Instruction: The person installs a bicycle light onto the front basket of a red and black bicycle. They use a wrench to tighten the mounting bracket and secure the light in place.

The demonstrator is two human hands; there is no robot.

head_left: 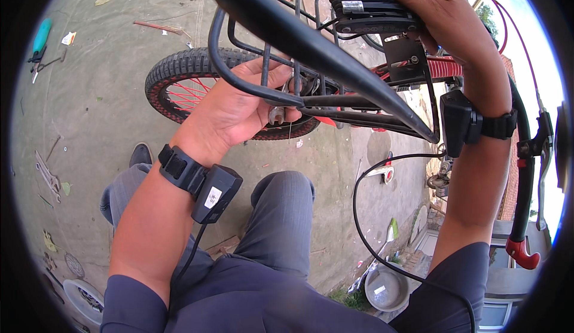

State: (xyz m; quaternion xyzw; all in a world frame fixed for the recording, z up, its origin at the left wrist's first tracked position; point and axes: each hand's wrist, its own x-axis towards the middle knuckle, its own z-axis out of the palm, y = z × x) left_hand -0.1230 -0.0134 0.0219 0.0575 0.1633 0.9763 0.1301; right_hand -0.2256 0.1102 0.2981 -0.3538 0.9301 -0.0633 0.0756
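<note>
A bicycle with a black wire rack or basket fills the upper middle, its thick black tube crossing close in front. My left hand reaches in beside the wires, fingers closed around a silver wrench whose jaw end shows below them; the fingers and wires hide most of it. Behind that hand is the knobbly wheel with red spokes. At the upper right, my right hand grips a black ridged block with a silver patch, its exact kind unclear. A black bracket plate sits just below.
The brake lever and red-ended handlebar grip stand to the right. On the ground lie a teal-handled tool, metal tools and a red-and-white part. A metal basin and white bowl are nearer me. A black cable loops from my right wrist.
</note>
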